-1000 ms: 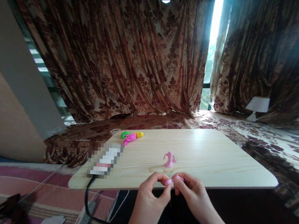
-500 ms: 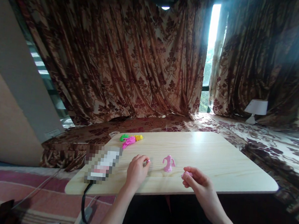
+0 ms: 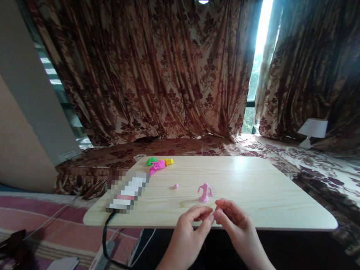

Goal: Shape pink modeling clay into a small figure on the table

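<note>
My right hand pinches a lump of pink modelling clay between its thumb and fingers, low over the table's near edge. From the other side, my left hand has its thumb and forefinger drawn together at the lump's left edge; the fingertips partly hide the clay. Just beyond both hands a small pink clay figure stands upright, with a wide base and two arms hanging down. A tiny pink clay bit lies on the wooden table, left of the figure.
Green, magenta and yellow pieces lie together at the table's far left. A blurred-out flat object with a black strap rests at the left edge. Behind are a white lamp and patterned curtains.
My left hand has let go of the tiny pink bit, which now lies on the table, and has moved right to the clay lump. My right hand has shifted slightly left with the lump.
</note>
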The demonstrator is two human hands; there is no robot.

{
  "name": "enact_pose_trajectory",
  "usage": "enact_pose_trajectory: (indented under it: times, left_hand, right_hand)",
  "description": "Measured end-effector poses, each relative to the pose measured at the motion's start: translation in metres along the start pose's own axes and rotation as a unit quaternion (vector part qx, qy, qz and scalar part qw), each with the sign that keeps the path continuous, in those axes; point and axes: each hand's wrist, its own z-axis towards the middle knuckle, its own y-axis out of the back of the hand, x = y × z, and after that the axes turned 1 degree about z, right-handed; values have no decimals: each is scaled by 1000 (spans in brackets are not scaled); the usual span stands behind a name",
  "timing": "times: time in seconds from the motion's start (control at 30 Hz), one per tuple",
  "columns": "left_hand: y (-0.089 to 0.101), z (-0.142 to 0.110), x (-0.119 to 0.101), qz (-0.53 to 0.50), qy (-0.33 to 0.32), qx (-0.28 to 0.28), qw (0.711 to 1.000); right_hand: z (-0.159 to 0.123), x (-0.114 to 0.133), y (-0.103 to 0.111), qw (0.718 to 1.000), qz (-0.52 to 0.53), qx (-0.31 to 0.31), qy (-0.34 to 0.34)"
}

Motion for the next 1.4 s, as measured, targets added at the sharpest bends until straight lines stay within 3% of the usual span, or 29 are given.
enact_pose_trajectory:
  times: [0.1, 0.23, 0.37, 0.63, 0.83, 1.0, 1.2, 1.4]
  left_hand:
    - [-10, -3, -4, -69, 49, 7, 996]
    - [-6, -1, 3, -81, 72, -21, 994]
    - [-4, -3, 5, -126, 92, -11, 988]
    - [-3, -6, -4, -103, 72, 3, 992]
    - [0, -7, -9, -66, 41, -15, 997]
    - [-1, -7, -9, -118, 90, 29, 989]
    - [-3, -9, -7, -177, 107, 5, 978]
    - [-1, -9, -5, -125, 98, -15, 987]
  right_hand:
    - [-3, 3, -4, 1000, -9, 14, 4]
    - [-4, 5, -2, 999, -31, 34, -5]
    - [-3, 1, -3, 1000, -8, 28, -8]
    - [-8, 3, -7, 1000, -14, 10, -19]
    - [-6, 8, -9, 996, -80, 48, 1]
    - [-9, 12, -8, 987, -146, 49, 51]
    - [-9, 16, -9, 993, -97, 67, 16]
    - [-9, 13, -8, 990, -123, 61, 28]
